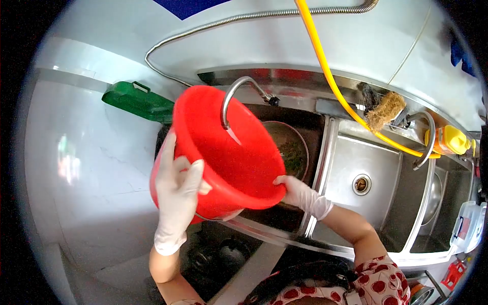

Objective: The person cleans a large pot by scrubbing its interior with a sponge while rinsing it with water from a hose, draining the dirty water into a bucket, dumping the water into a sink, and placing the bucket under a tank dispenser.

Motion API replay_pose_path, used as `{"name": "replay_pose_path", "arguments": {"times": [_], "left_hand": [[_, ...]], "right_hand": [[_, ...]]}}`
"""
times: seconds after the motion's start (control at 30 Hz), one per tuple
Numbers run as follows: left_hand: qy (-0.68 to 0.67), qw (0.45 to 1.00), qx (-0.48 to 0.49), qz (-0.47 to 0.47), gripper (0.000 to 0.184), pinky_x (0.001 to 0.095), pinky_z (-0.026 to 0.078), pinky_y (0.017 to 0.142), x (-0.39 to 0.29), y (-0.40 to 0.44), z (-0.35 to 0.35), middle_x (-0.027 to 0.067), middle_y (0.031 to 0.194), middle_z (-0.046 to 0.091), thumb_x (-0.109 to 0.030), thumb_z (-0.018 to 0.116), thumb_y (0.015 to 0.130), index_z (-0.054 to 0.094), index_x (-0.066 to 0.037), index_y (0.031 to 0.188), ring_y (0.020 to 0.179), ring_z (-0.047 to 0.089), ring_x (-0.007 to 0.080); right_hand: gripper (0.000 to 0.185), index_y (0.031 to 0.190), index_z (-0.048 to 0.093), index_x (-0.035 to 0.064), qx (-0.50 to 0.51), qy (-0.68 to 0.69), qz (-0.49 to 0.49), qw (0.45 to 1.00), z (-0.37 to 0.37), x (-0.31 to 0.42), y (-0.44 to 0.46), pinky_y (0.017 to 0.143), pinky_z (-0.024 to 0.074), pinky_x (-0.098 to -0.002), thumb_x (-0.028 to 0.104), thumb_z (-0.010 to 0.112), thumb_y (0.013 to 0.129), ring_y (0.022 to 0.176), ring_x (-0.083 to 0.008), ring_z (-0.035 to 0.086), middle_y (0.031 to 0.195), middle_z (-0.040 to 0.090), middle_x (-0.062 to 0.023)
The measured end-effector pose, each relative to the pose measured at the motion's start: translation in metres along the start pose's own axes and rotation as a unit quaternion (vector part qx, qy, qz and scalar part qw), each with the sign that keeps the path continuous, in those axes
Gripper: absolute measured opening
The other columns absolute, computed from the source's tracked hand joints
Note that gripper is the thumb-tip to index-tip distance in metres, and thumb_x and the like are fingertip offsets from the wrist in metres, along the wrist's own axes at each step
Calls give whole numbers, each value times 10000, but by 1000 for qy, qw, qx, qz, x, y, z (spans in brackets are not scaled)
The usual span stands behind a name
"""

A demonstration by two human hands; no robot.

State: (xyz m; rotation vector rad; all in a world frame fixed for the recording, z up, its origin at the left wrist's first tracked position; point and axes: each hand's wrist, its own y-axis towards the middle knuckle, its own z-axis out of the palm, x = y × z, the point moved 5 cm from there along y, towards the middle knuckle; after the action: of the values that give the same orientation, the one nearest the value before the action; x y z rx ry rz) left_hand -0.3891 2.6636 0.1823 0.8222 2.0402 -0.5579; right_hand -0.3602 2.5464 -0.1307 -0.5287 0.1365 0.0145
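A big red bucket (203, 147) is held tilted over the left basin of a steel sink, its mouth turned toward the faucet. Water runs from the curved faucet (239, 84) into it. White-gloved, my left hand (178, 190) presses against the bucket's outer left side, its fingers partly curled. My right hand (303, 195), also gloved, pinches the rim at the right with the thumb on the inside edge. Behind the bucket, a round pan (292, 145) with some green bits lies in the left basin, partly hidden.
The middle sink basin (361, 157) has a drain. A yellow hose (330, 76) runs down to the right faucet (427, 134). A brown scrubber (386, 111) and a yellow bottle (452, 140) stand along the back ledge. A green container (137, 101) lies left.
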Motion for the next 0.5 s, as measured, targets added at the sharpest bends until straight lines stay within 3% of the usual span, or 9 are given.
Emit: {"name": "replay_pose_path", "arguments": {"times": [0.1,0.13,0.2,0.3,0.4,0.43,0.5], "left_hand": [[121,988,-80,-49,412,207,456,478,-1,-5,-41,24,710,567,-112,553,906,455,9,1288,535,496,62],[149,980,-114,-68,356,201,447,475,3,1,-62,21,700,565,-134,550,910,521,11,1233,535,496,63],[183,960,-209,13,329,219,448,529,5,24,-99,25,734,580,-224,545,914,592,17,1133,597,526,81],[146,964,-222,-6,366,238,440,587,28,64,-129,38,790,608,-288,541,908,599,8,1115,694,557,102],[111,979,-103,-139,360,307,463,734,42,83,-133,91,904,637,-301,511,915,614,-12,1104,835,581,140],[51,988,-70,-129,346,318,472,771,55,93,-138,98,940,651,-279,522,911,611,18,1063,848,606,176],[-46,987,-45,-148,350,278,462,720,67,96,-147,86,921,654,-286,547,905,617,24,1053,811,599,145]], "right_hand": [[357,1155,463,-76,-23,-75,-59,995,-1,28,-8,939,460,-481,-22,473,802,1034,-336,577,1139,574,-197],[342,1144,464,-92,-22,-101,-54,993,1,34,-11,962,455,-439,-24,461,809,1029,-304,590,1104,590,-199],[330,1124,494,-81,-33,-138,-57,988,1,40,-10,886,490,-453,-19,493,799,986,-322,601,1081,603,-190],[332,1124,503,-81,-24,-201,-65,977,22,47,-20,870,501,-432,-19,508,798,967,-302,610,1069,610,-175],[355,1144,501,-83,1,-245,-84,966,39,53,-18,869,502,-409,-23,520,794,967,-282,612,1074,611,-169],[374,1163,500,-80,13,-260,-99,960,50,55,-20,881,491,-397,-22,528,795,969,-275,612,1088,611,-166],[372,1165,506,-74,37,-295,-108,949,54,60,-7,888,484,-392,-20,533,798,975,-268,611,1101,611,-163]]}}
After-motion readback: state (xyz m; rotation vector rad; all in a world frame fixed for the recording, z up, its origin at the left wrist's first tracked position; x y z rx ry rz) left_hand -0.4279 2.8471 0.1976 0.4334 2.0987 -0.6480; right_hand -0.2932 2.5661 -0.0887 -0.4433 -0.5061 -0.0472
